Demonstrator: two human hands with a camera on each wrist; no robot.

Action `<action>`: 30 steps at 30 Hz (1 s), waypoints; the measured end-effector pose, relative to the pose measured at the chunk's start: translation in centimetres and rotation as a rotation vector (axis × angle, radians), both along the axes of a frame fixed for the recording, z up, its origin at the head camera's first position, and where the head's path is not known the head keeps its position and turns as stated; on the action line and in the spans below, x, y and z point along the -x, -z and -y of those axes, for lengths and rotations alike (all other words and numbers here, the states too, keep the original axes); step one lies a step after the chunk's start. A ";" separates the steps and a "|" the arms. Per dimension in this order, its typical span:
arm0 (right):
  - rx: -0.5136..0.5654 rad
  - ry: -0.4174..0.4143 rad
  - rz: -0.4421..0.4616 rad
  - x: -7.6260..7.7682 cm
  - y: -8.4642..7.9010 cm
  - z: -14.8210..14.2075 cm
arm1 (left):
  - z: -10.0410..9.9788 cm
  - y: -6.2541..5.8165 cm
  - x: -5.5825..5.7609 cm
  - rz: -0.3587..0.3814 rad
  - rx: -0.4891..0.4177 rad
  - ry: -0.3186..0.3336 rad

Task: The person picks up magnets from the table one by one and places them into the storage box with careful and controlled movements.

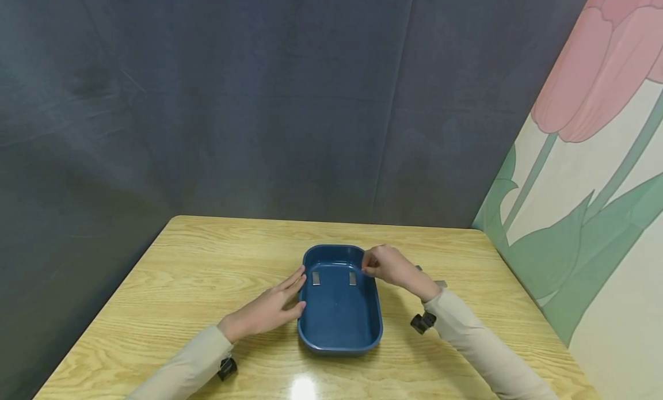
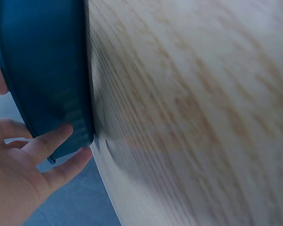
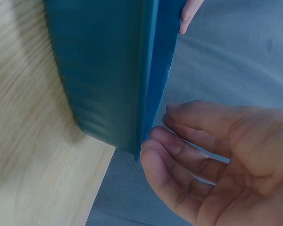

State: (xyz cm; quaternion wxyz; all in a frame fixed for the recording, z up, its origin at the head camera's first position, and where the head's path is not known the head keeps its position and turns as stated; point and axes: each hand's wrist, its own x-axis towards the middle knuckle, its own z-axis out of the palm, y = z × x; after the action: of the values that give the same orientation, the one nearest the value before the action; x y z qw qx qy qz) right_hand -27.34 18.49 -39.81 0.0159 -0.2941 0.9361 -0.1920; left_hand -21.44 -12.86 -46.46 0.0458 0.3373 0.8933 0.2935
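A dark blue plastic tray [image 1: 339,325] rests lengthwise on the table between both hands. Inside, toward its far end, lie two small flat grey metallic strips, a left one [image 1: 316,278] and a right one [image 1: 353,279]. Extended fingers of my left hand [image 1: 269,312] touch the tray's left side; the left wrist view has fingertips on its outer wall. My right hand [image 1: 392,266] is at the far right corner, with loosely bent fingers right at the rim. In the right wrist view, a gap separates its thumb from the fingers [image 3: 155,162], and nothing shows between them.
Partly behind the right wrist, a grey flat piece [image 1: 441,284] and a small dark piece [image 1: 418,267] lie on the wooden table [image 1: 207,262]. A dark curtain [image 1: 259,101] hangs behind the table, and a wall with painted tulips [image 1: 595,158] stands on the right.
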 end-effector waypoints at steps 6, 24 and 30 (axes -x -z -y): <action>0.016 -0.011 -0.004 0.0 0.0 -0.6 | 0.0 0.0 0.0 0.000 0.000 -0.001; 0.049 0.044 -0.003 0.1 0.3 -4.1 | 0.0 -0.1 0.0 -0.007 0.004 -0.004; 0.076 0.062 0.036 0.0 0.2 -5.4 | 0.0 -0.1 0.0 0.001 0.016 -0.004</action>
State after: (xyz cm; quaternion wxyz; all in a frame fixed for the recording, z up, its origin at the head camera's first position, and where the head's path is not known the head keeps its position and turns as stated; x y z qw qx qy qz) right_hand -27.35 23.89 -40.04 0.0156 -0.2617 0.9365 -0.2329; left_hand -21.40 -12.87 -46.31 0.0482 0.3349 0.8963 0.2866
